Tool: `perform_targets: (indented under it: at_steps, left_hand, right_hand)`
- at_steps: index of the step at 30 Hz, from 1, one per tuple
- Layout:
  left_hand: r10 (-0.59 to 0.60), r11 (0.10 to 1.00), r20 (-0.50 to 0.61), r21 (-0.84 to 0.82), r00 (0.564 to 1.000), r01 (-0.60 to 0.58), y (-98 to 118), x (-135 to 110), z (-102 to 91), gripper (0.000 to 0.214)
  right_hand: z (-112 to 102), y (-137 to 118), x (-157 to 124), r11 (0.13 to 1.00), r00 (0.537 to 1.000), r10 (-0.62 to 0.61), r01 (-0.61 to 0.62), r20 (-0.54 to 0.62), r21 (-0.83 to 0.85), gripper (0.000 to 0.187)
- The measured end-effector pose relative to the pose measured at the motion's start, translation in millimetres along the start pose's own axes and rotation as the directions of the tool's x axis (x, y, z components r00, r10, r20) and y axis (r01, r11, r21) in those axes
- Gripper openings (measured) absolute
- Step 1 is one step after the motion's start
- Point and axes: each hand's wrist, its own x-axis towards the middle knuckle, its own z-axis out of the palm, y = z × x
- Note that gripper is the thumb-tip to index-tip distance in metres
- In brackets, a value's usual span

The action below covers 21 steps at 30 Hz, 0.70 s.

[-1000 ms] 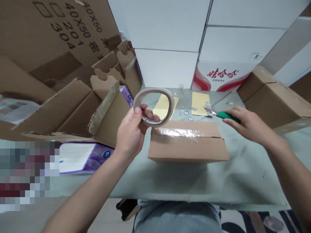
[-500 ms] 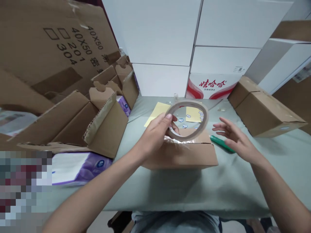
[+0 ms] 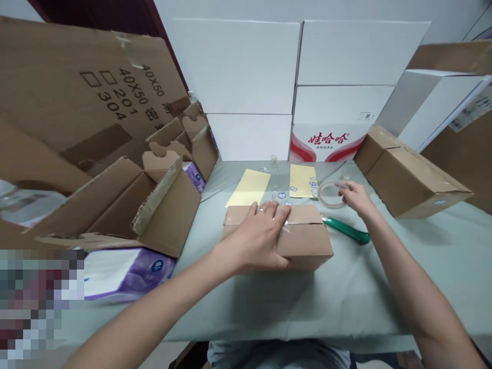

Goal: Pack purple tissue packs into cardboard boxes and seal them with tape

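The carton (image 3: 303, 247), long axis left to right, lies under the nearer, spread left hand (image 3: 261, 237); the right hand (image 3: 354, 197) pinches the tape roll (image 3: 329, 205) beyond its far right corner.

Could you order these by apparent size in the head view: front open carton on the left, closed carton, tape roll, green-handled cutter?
1. Front open carton
2. Closed carton
Unsure: tape roll and green-handled cutter; one is broader, the other longer.

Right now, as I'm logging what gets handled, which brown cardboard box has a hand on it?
The closed middle box, under the spread left hand. No hand touches the closed box at right or the open boxes at left.
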Motion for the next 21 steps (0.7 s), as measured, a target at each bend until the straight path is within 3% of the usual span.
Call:
perform_targets:
  at_steps: [3,7,12,14,18,21]
  left_hand:
    - [0.089,0.993,-0.029,-0.076,0.996,-0.091,-21,-15,-14.9,0.1]
    - [0.047,0.957,-0.051,-0.285,0.998,-0.06,-69,-56,-33.9,0.111]
    - [0.208,0.83,-0.04,-0.521,0.977,-0.198,-118,-85,-25.9,0.113]
    - [0.258,0.802,-0.036,-0.549,0.966,-0.234,-124,-87,-20.9,0.114]
    - [0.247,0.778,-0.019,-0.593,0.969,-0.21,-124,-90,-22.0,0.112]
    - [0.242,0.712,-0.061,-0.667,0.968,-0.22,-123,-92,-25.7,0.099]
  right_hand:
    - [9,37,9,0.985,0.994,0.083,-0.071,0.066,-0.159,0.032]
    - [15,62,8,0.945,0.988,0.133,-0.102,0.081,-0.311,0.033]
    - [17,70,4,0.894,0.989,0.12,-0.071,0.083,-0.441,0.032]
    - [18,68,2,0.879,0.994,0.083,-0.039,0.071,-0.476,0.032]
    - [18,54,-7,0.859,0.999,-0.048,0.047,0.012,-0.51,0.036]
    - [25,34,-18,0.855,0.981,-0.172,0.192,0.085,-0.481,0.034]
